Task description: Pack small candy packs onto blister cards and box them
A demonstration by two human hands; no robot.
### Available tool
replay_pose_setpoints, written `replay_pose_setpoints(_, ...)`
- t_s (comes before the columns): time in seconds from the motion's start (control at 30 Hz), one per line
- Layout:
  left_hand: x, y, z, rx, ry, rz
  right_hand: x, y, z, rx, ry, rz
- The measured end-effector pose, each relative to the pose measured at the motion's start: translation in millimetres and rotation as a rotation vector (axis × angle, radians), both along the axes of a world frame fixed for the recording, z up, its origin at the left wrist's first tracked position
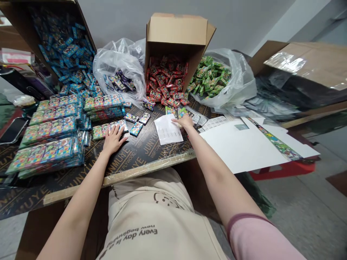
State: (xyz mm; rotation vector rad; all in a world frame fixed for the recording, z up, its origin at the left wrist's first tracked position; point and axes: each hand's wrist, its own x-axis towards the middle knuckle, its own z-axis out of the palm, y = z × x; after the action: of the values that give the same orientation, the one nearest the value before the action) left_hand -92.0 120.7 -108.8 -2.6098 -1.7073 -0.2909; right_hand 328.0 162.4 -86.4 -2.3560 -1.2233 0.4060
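Note:
My left hand point(112, 139) lies flat with fingers spread on a row of small colourful boxes point(99, 132), side by side on the dark plywood table. My right hand point(185, 122) reaches farther out, thumb stretched left over the edge of a white printed sheet point(168, 130) and fingers apart from it. Its fingertips are by green printed cards point(171, 111); whether they touch them is hard to make out. Between the hands lie a few loose small boxes, a blue one point(136, 128) and a black-and-white one point(144, 118) among them.
Stacked packs of boxes point(45, 150) fill the left. Behind stand a carton of blue boxes point(67, 50), a bag of purple ones point(121, 81), a carton of red ones point(166, 77) and a bag of green ones point(213, 76). White card sheets point(230, 148) overhang at right.

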Motion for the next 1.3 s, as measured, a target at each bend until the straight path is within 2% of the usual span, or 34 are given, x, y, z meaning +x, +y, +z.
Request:
replay_pose_setpoints(0.1, -1.4, 1.1, -0.3, 0.000, -0.017, -0.004, -10.1, 6.8, 7.8, -0.113, 0.051, -0.122)
replay_pose_setpoints(0.27, -1.4, 0.4, 1.2, -0.011, -0.028, -0.012, -23.9, 15.5, 23.2, -0.156, 0.190, -0.180)
replay_pose_setpoints(0.5, -2.9, -2.0, 2.7, -0.045, -0.098, -0.028, -45.7, 6.0, 28.6, -0.034, 0.535, -0.004)
replay_pose_setpoints(0.67, -4.7, -3.2, 3.0, -0.060, -0.159, -0.040, -51.1, -12.7, 28.3, 0.118, 0.729, 0.073)
replay_pose_setpoints(0.8, -6.4, -1.9, 4.6, -0.043, -0.246, -0.010, -55.4, -37.6, 21.4, 0.226, 0.822, 0.096)
replay_pose_setpoints(0.9, -13.5, 1.1, 6.9, 0.031, -0.285, 0.082, -63.2, -57.2, 10.1, 0.290, 0.877, 0.105)
replay_pose_setpoints(1.03, -26.1, 2.4, 8.4, 0.028, -0.199, 0.206, -77.6, -78.0, -10.4, 0.322, 0.934, 0.101)
replay_pose_setpoints(1.17, -28.6, 0.0, 6.2, -0.028, -0.097, 0.208, -87.4, -90.9, -27.7, 0.343, 0.962, 0.084)
replay_pose_setpoints(1.3, -23.3, -1.9, 6.2, 0.001, -0.080, 0.212, -89.4, -96.3, -35.1, 0.382, 0.969, 0.077)
